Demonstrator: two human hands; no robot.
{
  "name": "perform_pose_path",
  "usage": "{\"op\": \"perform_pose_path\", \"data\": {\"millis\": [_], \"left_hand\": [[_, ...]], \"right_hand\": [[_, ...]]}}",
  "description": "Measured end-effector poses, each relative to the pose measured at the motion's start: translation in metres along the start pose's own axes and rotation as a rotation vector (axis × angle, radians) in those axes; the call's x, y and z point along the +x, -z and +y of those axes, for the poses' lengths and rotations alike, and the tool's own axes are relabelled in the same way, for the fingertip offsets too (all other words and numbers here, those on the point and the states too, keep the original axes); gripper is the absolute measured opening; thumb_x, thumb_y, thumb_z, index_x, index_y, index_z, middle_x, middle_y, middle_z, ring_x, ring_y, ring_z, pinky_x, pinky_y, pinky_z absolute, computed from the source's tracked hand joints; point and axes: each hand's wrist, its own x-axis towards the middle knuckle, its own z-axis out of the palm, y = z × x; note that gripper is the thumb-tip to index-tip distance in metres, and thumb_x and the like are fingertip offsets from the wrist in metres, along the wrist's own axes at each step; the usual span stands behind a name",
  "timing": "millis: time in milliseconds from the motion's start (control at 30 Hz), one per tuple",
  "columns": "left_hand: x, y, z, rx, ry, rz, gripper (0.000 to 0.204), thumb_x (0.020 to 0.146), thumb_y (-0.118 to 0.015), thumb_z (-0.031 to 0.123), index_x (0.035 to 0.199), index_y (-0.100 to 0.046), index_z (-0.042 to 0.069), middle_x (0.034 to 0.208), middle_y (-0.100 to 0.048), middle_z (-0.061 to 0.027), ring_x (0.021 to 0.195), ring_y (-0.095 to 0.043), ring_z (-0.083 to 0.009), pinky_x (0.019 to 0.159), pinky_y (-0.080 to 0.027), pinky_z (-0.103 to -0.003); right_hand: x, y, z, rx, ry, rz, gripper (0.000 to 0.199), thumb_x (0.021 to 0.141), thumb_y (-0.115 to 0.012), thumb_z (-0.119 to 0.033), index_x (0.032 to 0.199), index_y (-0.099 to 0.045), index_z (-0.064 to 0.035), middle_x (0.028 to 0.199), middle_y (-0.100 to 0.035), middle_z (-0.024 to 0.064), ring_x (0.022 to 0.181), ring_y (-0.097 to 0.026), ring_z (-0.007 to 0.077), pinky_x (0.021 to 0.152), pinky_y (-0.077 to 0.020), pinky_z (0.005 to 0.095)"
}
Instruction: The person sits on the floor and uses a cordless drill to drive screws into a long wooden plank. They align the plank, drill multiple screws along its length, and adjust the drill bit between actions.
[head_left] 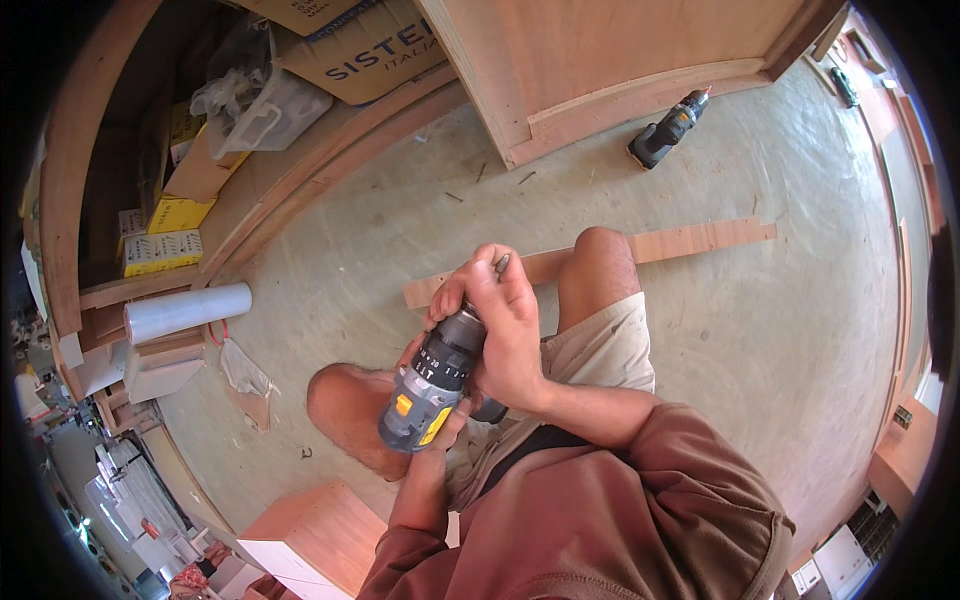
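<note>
1. Drill (432,385): cordless, grey body with black numbered collar and yellow patches; held above the person's lap, between the bare knees, nose pointing up and away.
2. Bit (502,263): short grey metal tip, showing just past the right fingers at the drill's nose.
3. Right hand (508,330): wrapped over the chuck end, fingers closed around it, thumb and forefinger pinching near the bit.
4. Left hand (430,440): under the drill's rear body; fingers curled about it, mostly hidden, so their exact grip cannot be told.
5. Strip (690,240): long, flat, pale plywood, lying on the floor beyond the knees, partly hidden by the right knee.
6. Floor (780,340): smooth grey concrete, faintly scuffed, with a few small screws scattered.
7. Second drill (668,130): dark, with an orange tip, lying on the floor beside a wooden panel (620,50).
8. Roll (188,311): white cylinder, lying at the left by stacked timber.
9. Boxes (165,250): yellow cardboard, on a low wooden shelf.
</note>
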Motion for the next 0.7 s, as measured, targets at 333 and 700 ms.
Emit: {"op": "perform_pose_path", "data": {"millis": [333,700], "left_hand": [[0.014,-0.047,0.036,0.104,-0.113,-0.04,0.058,0.089,-0.075,0.023,0.138,-0.05,0.003,0.107,-0.066,-0.0098,0.088,-0.065,-0.0198,0.081,-0.054,-0.034],[0.046,-0.057,0.031,0.508,-0.357,-0.171,0.087,0.08,-0.084,0.014,0.157,-0.045,0.005,0.109,-0.076,-0.0086,0.091,-0.073,-0.0161,0.086,-0.058,-0.03]], "right_hand": [[0.004,0.015,-0.011,-0.137,-0.149,0.092,0.048,0.09,-0.076,0.001,0.118,-0.039,-0.0069,0.076,-0.059,0.0035,0.063,-0.064,0.0167,0.057,-0.0579,0.033],[0.02,0.093,-0.005,-0.189,-0.378,0.264,0.043,0.086,-0.074,0.006,0.108,-0.04,-0.0107,0.083,-0.059,0.0071,0.069,-0.063,0.0189,0.062,-0.0579,0.0364]]}}
